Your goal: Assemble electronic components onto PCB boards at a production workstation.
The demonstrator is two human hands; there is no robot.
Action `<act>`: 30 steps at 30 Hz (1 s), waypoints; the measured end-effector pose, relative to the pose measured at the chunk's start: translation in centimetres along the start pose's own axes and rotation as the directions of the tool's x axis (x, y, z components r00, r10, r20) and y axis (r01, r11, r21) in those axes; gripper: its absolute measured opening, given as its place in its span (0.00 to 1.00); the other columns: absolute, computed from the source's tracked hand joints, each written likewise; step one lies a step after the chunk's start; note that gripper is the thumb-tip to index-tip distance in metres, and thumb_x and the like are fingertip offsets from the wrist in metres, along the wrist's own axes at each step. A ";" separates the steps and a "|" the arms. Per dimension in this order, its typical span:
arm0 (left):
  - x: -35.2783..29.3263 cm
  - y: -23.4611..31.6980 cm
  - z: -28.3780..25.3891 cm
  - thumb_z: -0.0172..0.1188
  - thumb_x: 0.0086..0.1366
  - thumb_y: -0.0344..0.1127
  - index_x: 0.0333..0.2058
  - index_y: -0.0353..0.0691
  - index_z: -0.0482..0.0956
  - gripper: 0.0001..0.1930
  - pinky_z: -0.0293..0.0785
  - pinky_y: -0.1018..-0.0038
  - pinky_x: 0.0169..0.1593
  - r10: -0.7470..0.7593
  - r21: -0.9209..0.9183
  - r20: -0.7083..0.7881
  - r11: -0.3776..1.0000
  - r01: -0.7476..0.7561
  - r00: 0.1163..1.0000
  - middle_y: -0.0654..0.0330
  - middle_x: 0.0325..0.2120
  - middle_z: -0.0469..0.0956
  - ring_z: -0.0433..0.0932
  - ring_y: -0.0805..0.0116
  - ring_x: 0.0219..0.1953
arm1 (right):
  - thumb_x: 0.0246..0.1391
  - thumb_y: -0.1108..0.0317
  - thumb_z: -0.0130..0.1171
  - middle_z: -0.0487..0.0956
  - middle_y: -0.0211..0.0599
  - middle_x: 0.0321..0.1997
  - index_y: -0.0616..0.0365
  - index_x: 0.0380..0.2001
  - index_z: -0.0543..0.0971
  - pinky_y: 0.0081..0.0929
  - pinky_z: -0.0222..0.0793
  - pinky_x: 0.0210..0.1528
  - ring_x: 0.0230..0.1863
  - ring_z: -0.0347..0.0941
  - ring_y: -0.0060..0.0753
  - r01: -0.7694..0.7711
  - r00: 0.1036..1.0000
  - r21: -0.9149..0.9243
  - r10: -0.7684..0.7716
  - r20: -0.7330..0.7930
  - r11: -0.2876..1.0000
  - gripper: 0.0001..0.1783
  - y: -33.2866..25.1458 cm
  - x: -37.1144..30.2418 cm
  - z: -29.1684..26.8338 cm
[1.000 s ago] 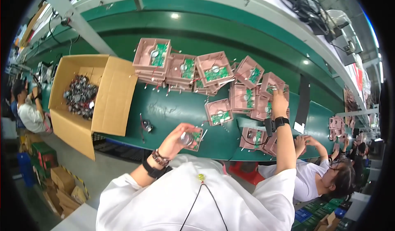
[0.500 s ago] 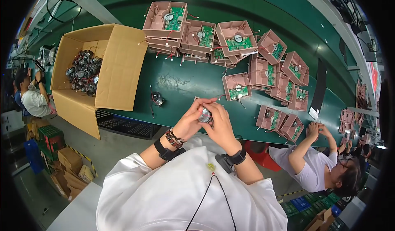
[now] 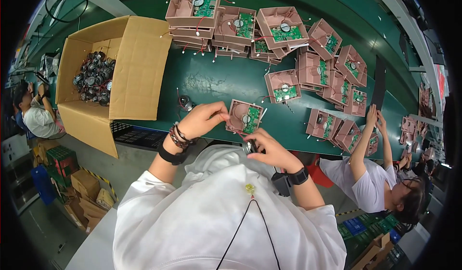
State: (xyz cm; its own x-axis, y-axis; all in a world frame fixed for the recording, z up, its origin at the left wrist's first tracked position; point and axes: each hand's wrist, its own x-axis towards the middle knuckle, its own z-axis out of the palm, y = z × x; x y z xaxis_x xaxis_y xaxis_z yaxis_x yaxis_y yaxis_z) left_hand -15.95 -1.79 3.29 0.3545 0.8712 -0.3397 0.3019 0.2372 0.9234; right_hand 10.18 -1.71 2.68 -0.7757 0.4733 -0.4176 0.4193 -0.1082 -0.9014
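Observation:
My right hand (image 3: 272,150) grips a round speaker (image 3: 250,147) with a dark rim, low over the table's near edge. Red wire runs up from the speaker toward a pink plastic housing (image 3: 236,122) that lies in front of me with a green circuit board (image 3: 251,119) inside. My left hand (image 3: 206,120) is at the housing's left side, thumb and fingertips pinched together; what is between them, if anything, is too small to make out. Another loose speaker (image 3: 186,101) with wires rests on the table, just beyond my left hand.
A cardboard box (image 3: 139,72) of wired speakers (image 3: 94,80) stands open at the left. Stacked pink housings (image 3: 192,7) with boards and red wires line the far side and right of the green table (image 3: 202,75). A co-worker's hands (image 3: 373,117) reach onto the table at the right.
My hands, together around the speaker before, have parted. The left moved left and up to the housing, the right lower with the speaker. The housing now shows. The co-worker's hands reached farther over the table.

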 end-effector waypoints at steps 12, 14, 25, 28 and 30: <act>4.5 -4.7 2.8 0.60 0.52 0.33 0.40 0.43 0.72 0.16 0.68 0.73 0.41 0.084 0.344 -0.145 0.939 -0.029 0.986 0.62 0.34 0.73 0.71 0.68 0.37 | 0.50 0.69 0.56 0.67 0.36 0.47 0.58 0.52 0.63 0.23 0.66 0.43 0.45 0.69 0.32 0.046 0.998 0.886 0.021 -0.062 0.461 0.25 2.7 -3.6 0.2; 4.8 -6.1 4.8 0.60 0.48 0.32 0.38 0.44 0.73 0.16 0.66 0.70 0.45 0.394 0.770 -0.134 0.619 -0.155 0.909 0.62 0.37 0.72 0.70 0.64 0.43 | 0.51 0.70 0.55 0.66 0.36 0.48 0.58 0.52 0.62 0.24 0.66 0.45 0.46 0.69 0.34 0.091 0.990 0.866 0.052 -0.134 0.491 0.25 2.6 -2.8 0.1; 2.5 -6.3 6.1 0.57 0.48 0.34 0.27 0.43 0.75 0.06 0.61 0.67 0.49 0.364 0.786 -0.008 0.579 -0.219 0.932 0.59 0.34 0.71 0.67 0.61 0.43 | 0.52 0.77 0.52 0.61 0.37 0.54 0.59 0.50 0.60 0.28 0.65 0.51 0.51 0.68 0.37 0.260 0.903 0.709 0.094 -0.419 0.656 0.22 3.7 1.7 0.5; 1.3 -6.7 6.9 0.58 0.48 0.34 0.28 0.43 0.74 0.07 0.62 0.66 0.48 0.250 0.748 -0.067 0.653 -0.117 0.966 0.60 0.33 0.71 0.68 0.61 0.42 | 0.50 0.82 0.51 0.68 0.36 0.46 0.59 0.49 0.61 0.25 0.66 0.50 0.48 0.70 0.30 0.219 0.913 0.667 0.092 -0.398 0.713 0.22 3.5 3.0 0.7; 0.9 -7.0 7.3 0.60 0.48 0.34 0.28 0.42 0.73 0.07 0.62 0.65 0.47 0.233 0.706 -0.184 0.708 -0.036 0.955 0.62 0.33 0.71 0.68 0.62 0.40 | 0.49 0.83 0.51 0.69 0.36 0.46 0.58 0.49 0.61 0.24 0.66 0.50 0.47 0.70 0.29 0.190 0.923 0.658 0.095 -0.372 0.728 0.23 3.9 3.7 0.8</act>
State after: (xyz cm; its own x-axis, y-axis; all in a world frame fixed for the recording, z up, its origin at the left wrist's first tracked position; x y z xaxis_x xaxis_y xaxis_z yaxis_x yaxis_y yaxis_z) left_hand -11.26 -5.79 -4.80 0.2458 0.9663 -0.0767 0.8253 -0.1671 0.5394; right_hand 8.56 -1.07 -2.47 -0.5007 0.7520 -0.4287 -0.1531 -0.5643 -0.8112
